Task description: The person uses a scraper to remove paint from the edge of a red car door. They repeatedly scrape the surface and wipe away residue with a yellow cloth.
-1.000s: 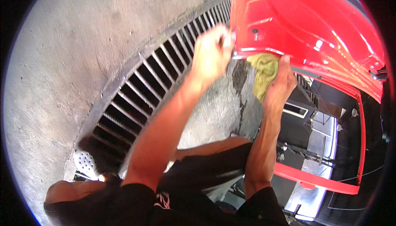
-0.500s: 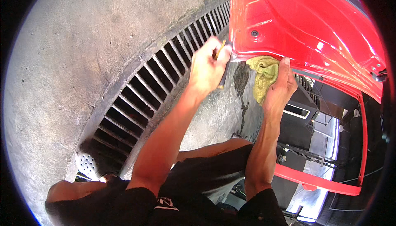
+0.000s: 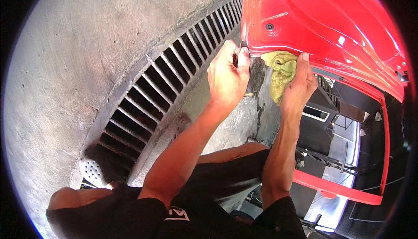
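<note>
A glossy red car door panel fills the upper right, with a round dark plug near its lower corner. Closed at that corner, my left hand grips a slim dark tool; a dark tip shows past the thumb, and a pale yellowish end below the palm. The fingers hide most of it, so its kind is unclear. My right hand pinches a yellow-green cloth against the panel's lower edge, the thumb or a finger reaching up onto the red paint.
A metal drain grate curves across the grey concrete floor on the left. Below it is a pale perforated shoe. The red window frame stretches down at right, with dark structures behind it. My bent legs are below my arms.
My left hand has shifted slightly right, and its tool's tip now meets the panel corner. My right hand and the cloth have moved up a little in view, still at the edge.
</note>
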The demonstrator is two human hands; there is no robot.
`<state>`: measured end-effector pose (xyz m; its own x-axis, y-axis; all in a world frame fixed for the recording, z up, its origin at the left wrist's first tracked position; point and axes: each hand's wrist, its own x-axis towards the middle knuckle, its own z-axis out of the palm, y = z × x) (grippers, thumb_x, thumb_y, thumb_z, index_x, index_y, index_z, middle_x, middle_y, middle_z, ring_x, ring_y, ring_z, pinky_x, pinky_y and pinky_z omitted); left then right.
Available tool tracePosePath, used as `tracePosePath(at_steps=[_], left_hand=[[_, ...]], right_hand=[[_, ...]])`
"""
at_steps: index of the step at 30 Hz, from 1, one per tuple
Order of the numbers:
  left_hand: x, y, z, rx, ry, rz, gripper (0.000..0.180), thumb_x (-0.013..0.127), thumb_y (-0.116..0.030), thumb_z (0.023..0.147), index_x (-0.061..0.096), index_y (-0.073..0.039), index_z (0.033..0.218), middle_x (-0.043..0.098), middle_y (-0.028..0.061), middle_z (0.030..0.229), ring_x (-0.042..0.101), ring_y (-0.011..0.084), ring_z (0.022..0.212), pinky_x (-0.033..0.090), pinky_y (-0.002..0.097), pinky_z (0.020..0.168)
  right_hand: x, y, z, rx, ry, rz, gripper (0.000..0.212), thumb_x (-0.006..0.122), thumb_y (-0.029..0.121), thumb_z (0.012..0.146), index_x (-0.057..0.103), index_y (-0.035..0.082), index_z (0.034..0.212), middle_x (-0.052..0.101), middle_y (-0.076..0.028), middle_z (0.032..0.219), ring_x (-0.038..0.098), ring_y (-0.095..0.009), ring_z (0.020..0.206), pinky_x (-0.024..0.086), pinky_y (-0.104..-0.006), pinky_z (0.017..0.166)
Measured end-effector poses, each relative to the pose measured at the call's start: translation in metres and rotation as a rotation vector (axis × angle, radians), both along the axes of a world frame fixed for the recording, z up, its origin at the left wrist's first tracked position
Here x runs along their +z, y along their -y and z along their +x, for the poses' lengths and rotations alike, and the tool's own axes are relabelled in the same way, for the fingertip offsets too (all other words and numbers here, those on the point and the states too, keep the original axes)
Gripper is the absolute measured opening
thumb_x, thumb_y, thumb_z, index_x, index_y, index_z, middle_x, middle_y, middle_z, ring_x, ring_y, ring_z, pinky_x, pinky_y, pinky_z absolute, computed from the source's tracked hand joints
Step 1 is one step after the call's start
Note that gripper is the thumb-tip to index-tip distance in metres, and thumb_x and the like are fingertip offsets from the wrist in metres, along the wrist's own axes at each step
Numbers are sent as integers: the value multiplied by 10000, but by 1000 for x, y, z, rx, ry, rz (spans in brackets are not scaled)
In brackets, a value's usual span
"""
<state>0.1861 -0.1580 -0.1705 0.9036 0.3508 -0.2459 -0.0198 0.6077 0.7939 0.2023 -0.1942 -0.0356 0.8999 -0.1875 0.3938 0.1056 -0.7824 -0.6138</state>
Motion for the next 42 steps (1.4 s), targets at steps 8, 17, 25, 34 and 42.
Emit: tracePosePath(at_steps=[8,17,25,34,42], left_hand=[[9,1,-3,78,-22,125,290,681,-160,1022,503,-29,834,527,70,650,482,108,636,468,343,600],[-13,-11,32,93,52,119,238,667,-149,1030,529,-34,872,550,77,686,480,122,651,470,347,598],[-81,-29,70,-45,-92,195,250,693,-207,1023,596,-11,900,618,70,757,542,131,712,509,354,663],[-28,-21,-5,-264,-53,-705,197,685,-256,1072,680,-61,1093,650,-40,908,552,68,807,492,273,742],[3,-4,2,-151,-138,-727,125,690,-168,1047,634,-65,1003,664,-26,895,545,57,742,476,261,678]], right_hand=[[9,21,-7,-39,-95,-85,455,581,393,1112,747,0,955,652,9,833,525,-83,768,459,-290,720],[10,20,0,-11,-64,-130,456,579,370,1117,721,23,858,571,52,745,419,-58,697,347,-273,612],[7,8,1,23,-71,-134,449,598,369,1113,718,35,839,552,75,728,404,-38,667,322,-260,583],[3,14,-3,-9,-43,14,464,605,399,1111,745,21,880,612,34,744,461,-42,658,380,-253,592],[2,15,2,15,-19,-43,464,584,386,1122,725,29,860,640,37,773,504,-38,691,415,-249,625]])
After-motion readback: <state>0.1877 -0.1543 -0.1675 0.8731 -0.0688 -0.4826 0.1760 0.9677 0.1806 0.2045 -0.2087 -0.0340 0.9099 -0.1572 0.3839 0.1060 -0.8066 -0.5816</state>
